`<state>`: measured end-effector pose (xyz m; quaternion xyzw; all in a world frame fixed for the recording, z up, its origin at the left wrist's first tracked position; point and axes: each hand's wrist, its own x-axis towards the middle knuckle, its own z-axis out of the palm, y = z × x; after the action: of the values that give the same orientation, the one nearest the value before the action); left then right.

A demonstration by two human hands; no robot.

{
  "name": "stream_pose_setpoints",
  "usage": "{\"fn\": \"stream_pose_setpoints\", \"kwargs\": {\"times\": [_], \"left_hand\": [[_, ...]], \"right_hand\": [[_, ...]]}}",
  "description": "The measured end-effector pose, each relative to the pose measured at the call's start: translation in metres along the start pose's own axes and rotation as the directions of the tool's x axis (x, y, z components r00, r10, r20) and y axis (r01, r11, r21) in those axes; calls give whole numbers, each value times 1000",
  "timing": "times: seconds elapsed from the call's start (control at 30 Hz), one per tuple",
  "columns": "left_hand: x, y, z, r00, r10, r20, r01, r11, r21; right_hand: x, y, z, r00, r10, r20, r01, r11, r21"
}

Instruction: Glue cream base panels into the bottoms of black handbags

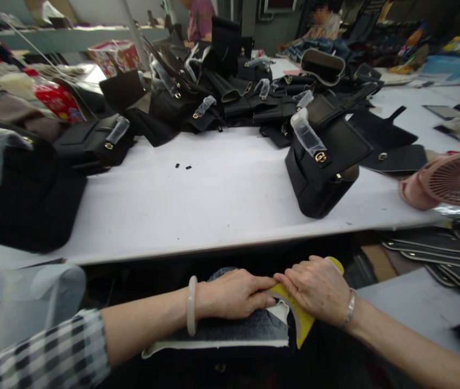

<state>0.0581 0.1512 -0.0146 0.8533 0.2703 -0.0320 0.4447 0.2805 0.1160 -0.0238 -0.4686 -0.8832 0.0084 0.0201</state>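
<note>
On my lap lies a dark bag piece [234,328] with a grey inner face and white edges. A yellow curved strip [303,322] with a pale inner edge runs along its right end. My left hand [240,294], wearing a pale bangle, is closed over the piece's upper right edge, its fingertips at the strip. Wrapped round the yellow strip is my right hand [315,289], its fingertips meeting those of the left. What lies beneath both palms is hidden.
A white table [197,205] spans the front. On it stand a black handbag [323,162] with a gold clasp, another black bag [23,194] at left, and a pink fan [452,178]. More black bags pile up behind. Dark panels [448,251] lie right; two people are farther back.
</note>
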Motion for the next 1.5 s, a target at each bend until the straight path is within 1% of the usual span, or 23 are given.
{"fn": "stream_pose_setpoints", "kwargs": {"times": [0.23,0.47,0.7,0.9,1.07,1.17,1.27,1.33,1.43,1.5], "left_hand": [[-3,2,5,1000,26,-6,-25,996,80],[-3,4,3,999,46,1,-46,993,106],[-2,3,5,998,56,-8,-54,991,124],[-1,4,8,995,93,-30,-89,990,113],[-3,3,12,994,109,-31,-105,989,104],[-5,1,11,997,76,-3,-76,997,13],[-3,1,5,998,-22,65,32,987,-155],[1,2,0,992,-77,98,98,969,-225],[9,2,-5,989,-109,96,132,949,-285],[13,2,-6,989,-119,84,140,934,-328]], "right_hand": [[-4,-5,1,999,46,5,-46,999,-17],[-9,-9,5,995,93,36,-93,996,-15],[-15,-16,6,982,176,63,-174,984,-34],[-21,-28,7,959,250,131,-248,968,-34],[-27,-44,6,918,355,177,-354,935,-39],[-32,-57,4,886,427,183,-428,903,-35],[-36,-68,1,864,466,191,-474,880,-3],[-39,-73,1,849,489,200,-505,863,31],[-47,-74,2,812,543,214,-573,812,113],[-55,-72,4,779,576,246,-623,755,204]]}}
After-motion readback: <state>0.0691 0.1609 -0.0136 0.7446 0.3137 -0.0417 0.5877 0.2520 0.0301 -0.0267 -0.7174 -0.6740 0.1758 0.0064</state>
